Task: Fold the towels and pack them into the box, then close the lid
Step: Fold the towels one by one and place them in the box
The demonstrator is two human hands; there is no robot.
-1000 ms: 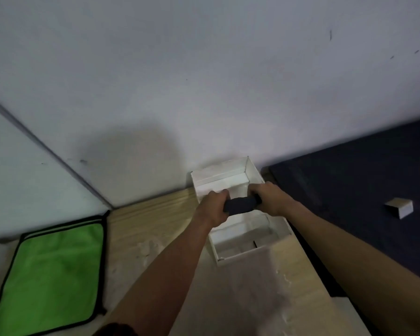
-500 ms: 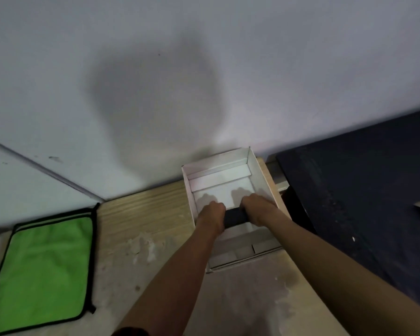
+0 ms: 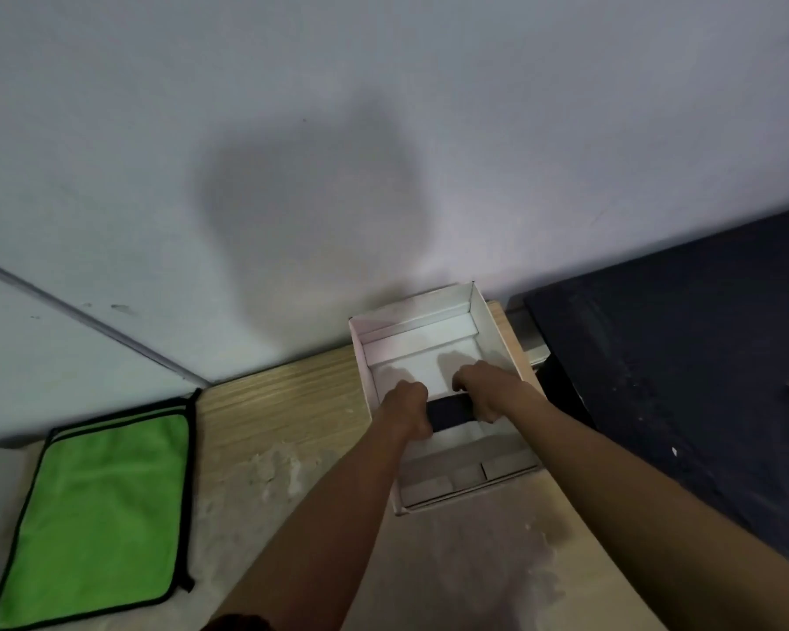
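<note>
Both hands, left hand (image 3: 406,409) and right hand (image 3: 486,391), are gripping one folded dark towel (image 3: 449,414) by its ends inside the open white box (image 3: 497,325), soft and light by my guess, while one green towel (image 3: 96,512) is lying far left on the surface (image 3: 283,430).

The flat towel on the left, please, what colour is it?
Green with black edging, head view.

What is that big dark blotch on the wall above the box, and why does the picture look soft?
In the head view, the blotch on the pale grey wall looks like a cast shadow, probably the person's own, so the light likely comes from behind; smaller shadows of the left hand and right hand fall inside the open white cardboard box; the frame is slightly blurred throughout, and straight edges bend with the wide-angle lens.
</note>
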